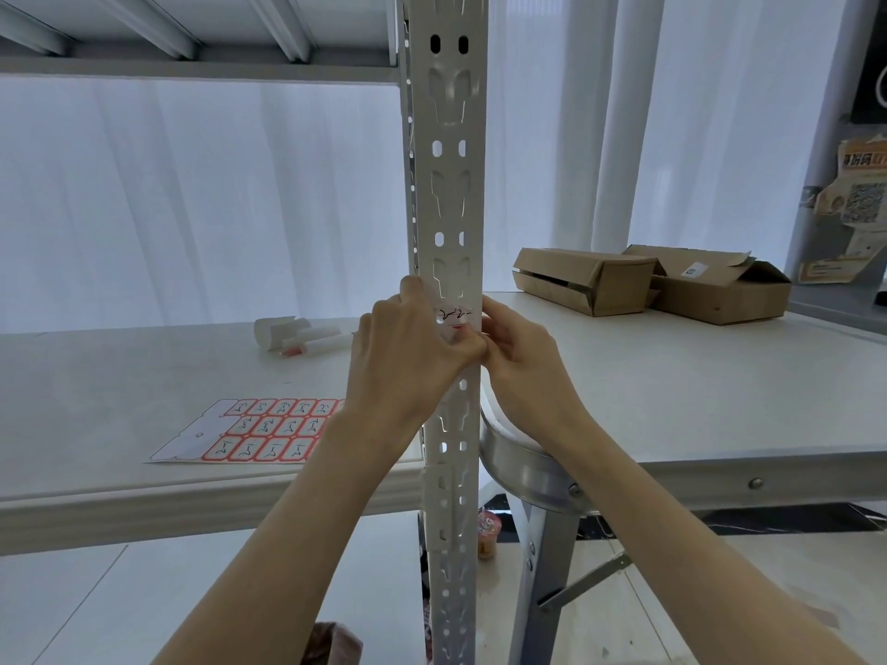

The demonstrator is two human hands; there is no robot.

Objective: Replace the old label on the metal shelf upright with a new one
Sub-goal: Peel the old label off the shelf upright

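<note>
Left hand (408, 348) and right hand (518, 352) together pinch the label (453, 315) on the post (449, 184); maybe peeling the old one off.

Painted metal, paper and cardboard

A matt white perforated metal upright (449, 194) is seen; paper label sheet (269, 429) left, cardboard boxes (648, 280) far right.

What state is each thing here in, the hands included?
label, on the upright, lower edge covered
upright, vertical
left hand, pinching the label's lower edge
right hand, curled beside the label, grip unclear
label sheet, flat on table, labels handwritten
cardboard boxes, flaps loose
</note>
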